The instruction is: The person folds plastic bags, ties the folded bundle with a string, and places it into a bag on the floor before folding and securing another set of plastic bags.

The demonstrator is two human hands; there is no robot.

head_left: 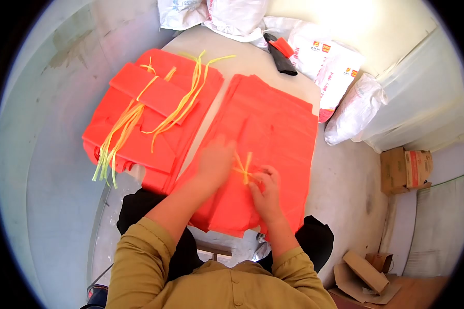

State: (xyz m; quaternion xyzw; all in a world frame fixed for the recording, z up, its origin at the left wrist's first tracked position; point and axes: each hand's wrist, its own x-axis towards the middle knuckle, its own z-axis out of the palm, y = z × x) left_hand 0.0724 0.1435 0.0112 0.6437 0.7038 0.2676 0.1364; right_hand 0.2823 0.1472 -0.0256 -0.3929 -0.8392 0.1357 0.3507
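Note:
A stack of red plastic bags or sheets (273, 118) lies on the table before me. Near its middle shows a yellow strip (245, 170), looped and crossed like a bow. My right hand (266, 193) pinches one side of this strip between thumb and fingers. On the other side, my left hand (216, 160) is over the red stack close to the strip; motion smears its fingers, so their grip is unclear. To the left rests a second red pile (154, 118) with a folded red bundle (149, 87) and several loose yellow strips (121, 134) on top.
White printed sacks (314, 54) stand along the table's far edge. A black and red item (282, 56) lies beside them. Cardboard boxes (404, 170) are at the right, with opened cardboard (366, 278) on the floor. A pale wall (46, 154) rises at the left.

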